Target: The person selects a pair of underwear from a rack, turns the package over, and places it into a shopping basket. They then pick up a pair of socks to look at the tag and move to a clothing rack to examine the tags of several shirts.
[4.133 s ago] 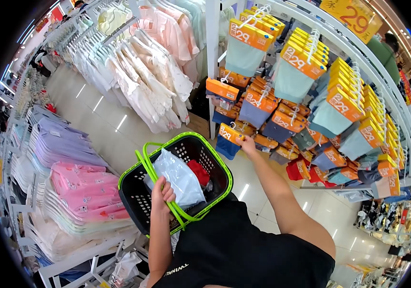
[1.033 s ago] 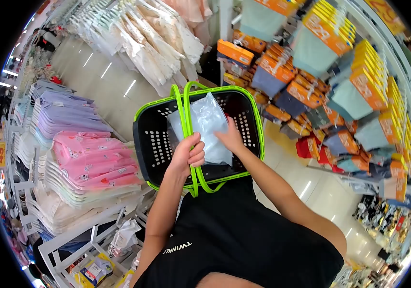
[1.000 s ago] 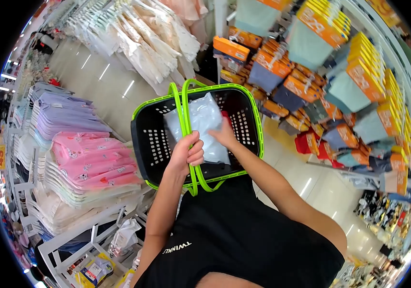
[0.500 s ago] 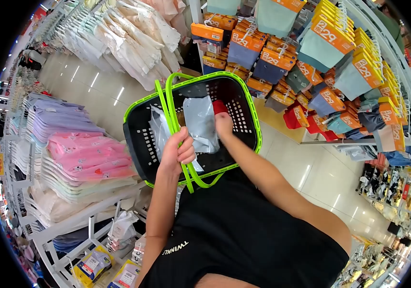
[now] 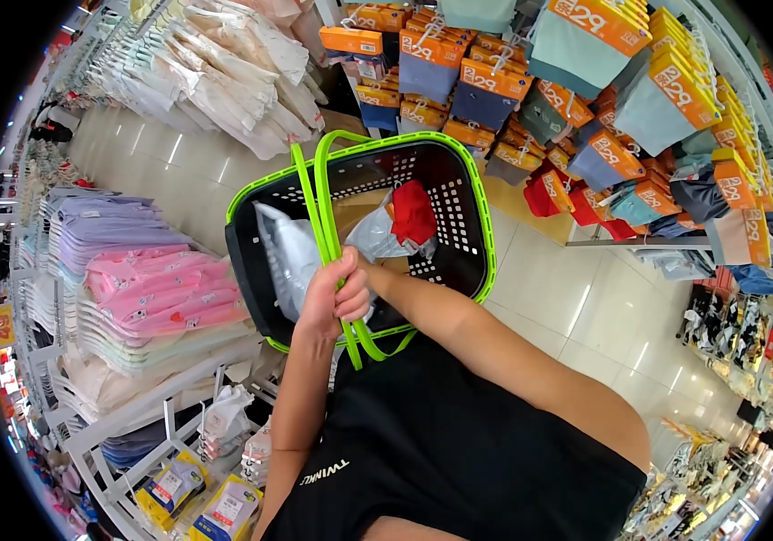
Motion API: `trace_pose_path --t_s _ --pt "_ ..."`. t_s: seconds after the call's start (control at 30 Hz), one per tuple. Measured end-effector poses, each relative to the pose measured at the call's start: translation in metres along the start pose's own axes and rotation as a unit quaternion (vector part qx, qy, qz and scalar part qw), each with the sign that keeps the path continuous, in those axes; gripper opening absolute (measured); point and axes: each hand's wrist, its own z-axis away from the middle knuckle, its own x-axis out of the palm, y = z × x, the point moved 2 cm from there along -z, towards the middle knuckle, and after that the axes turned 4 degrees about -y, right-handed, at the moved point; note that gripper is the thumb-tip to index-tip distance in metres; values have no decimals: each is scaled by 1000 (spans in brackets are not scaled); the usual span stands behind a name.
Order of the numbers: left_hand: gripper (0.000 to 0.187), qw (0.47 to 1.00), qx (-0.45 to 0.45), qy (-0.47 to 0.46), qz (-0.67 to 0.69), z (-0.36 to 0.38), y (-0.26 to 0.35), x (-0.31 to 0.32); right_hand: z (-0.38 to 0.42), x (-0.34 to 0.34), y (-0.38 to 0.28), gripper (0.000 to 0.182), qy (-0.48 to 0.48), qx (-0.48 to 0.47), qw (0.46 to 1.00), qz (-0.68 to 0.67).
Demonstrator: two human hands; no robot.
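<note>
My left hand (image 5: 336, 290) is closed round the two bright green handles (image 5: 325, 207) of a black shopping basket (image 5: 265, 307). Reaching into the basket, my right hand (image 5: 368, 270) is mostly hidden behind the left one, so its fingers do not show. A grey plastic-wrapped package (image 5: 289, 252) leans at the basket's left side, near my right hand. Farther right lie a clear plastic bag (image 5: 373, 236) and a folded red cloth item (image 5: 414, 215) with a bit of orange at its edge. Something brown, like cardboard, shows beneath them.
Packs of underwear (image 5: 495, 86) with orange "29" cards hang on a rack ahead and right. Pale garments (image 5: 233, 72) hang at the upper left. Lilac shirts (image 5: 116, 221) and pink clothes (image 5: 156, 284) hang close on the left. Yellow packages (image 5: 170, 487) sit at lower left.
My right hand has moved left, from beside the red cloth to behind my left hand. The grey package no longer covers the middle, and more of the red item shows.
</note>
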Motion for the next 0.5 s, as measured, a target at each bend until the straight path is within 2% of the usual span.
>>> trace_pose_path --t_s 0.03,0.07,0.13,0.17,0.2,0.23,0.3,0.37,0.4,0.47,0.5 --pt "28 1000 0 -2 -2 -2 -4 1 2 7 -5 32 -148 -14 989 -6" --pt "28 1000 1 1 -3 -3 -7 5 12 8 -7 32 -151 -16 988 -8" --pt "29 1000 5 6 -7 -5 -14 14 43 -1 -17 31 -30 -143 989 8" --pt "29 1000 5 7 -7 -5 -17 17 53 -11 -17 31 -31 -143 989 6" --pt "29 1000 9 17 -7 -6 -21 19 59 -27 -9 30 86 -48 993 63" --pt "29 1000 14 26 -6 -6 -25 22 68 -47 -3 29 199 50 971 119" --pt "29 1000 17 21 0 -7 -33 29 87 -92 9 33 284 164 930 168" --pt "30 1000 21 5 9 -8 -42 36 106 -132 28 51 227 211 915 257" --pt "30 1000 23 3 9 -8 -45 40 114 -150 36 51 227 210 915 259" --pt "29 1000 23 5 6 -7 -52 48 123 -176 47 62 152 164 898 379" --pt "29 1000 28 5 5 -6 -54 51 126 -188 47 62 151 160 898 381"
